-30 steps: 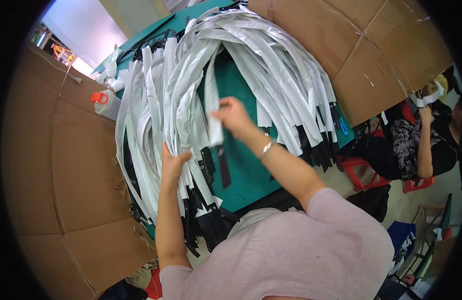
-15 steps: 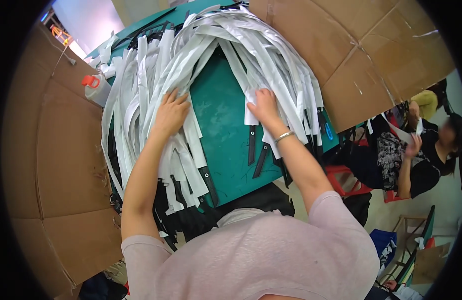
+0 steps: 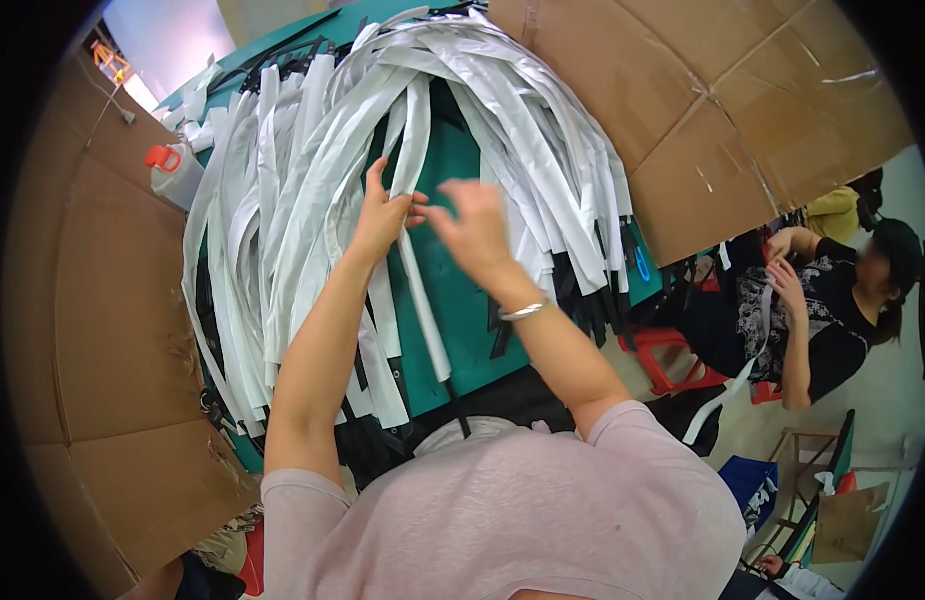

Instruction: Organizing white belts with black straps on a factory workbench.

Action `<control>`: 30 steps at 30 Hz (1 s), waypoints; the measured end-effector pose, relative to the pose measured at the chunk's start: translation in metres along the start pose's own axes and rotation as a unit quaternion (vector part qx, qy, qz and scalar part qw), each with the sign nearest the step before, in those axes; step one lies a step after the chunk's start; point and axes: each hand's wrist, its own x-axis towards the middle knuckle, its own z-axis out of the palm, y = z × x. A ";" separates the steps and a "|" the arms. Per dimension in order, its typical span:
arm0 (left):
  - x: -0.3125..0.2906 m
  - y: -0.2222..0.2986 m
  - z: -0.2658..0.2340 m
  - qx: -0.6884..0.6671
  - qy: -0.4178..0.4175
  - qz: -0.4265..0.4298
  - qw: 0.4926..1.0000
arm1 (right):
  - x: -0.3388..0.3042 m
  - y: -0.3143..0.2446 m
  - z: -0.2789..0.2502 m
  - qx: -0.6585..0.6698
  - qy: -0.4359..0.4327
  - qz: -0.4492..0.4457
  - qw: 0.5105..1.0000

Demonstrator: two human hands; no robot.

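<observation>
White strip (image 3: 422,305) slants from far to near over the green tabletop (image 3: 473,345), right of a heap of strips (image 3: 303,230). The left hand (image 3: 385,222) curls loosely around it; the right hand (image 3: 478,232), blurred, hovers half open just right, contact unclear.

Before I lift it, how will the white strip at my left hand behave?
The white strip should probably flop, since neighbouring strips bend in wide arcs; it also looks light, being narrow and seemingly thin.

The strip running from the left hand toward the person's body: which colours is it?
The strip is white with a black end, clearest in the head view.
</observation>
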 end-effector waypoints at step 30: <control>0.032 -0.003 0.019 -0.151 -0.084 -0.195 0.966 | 0.004 0.077 -0.034 -0.194 0.018 0.131 0.972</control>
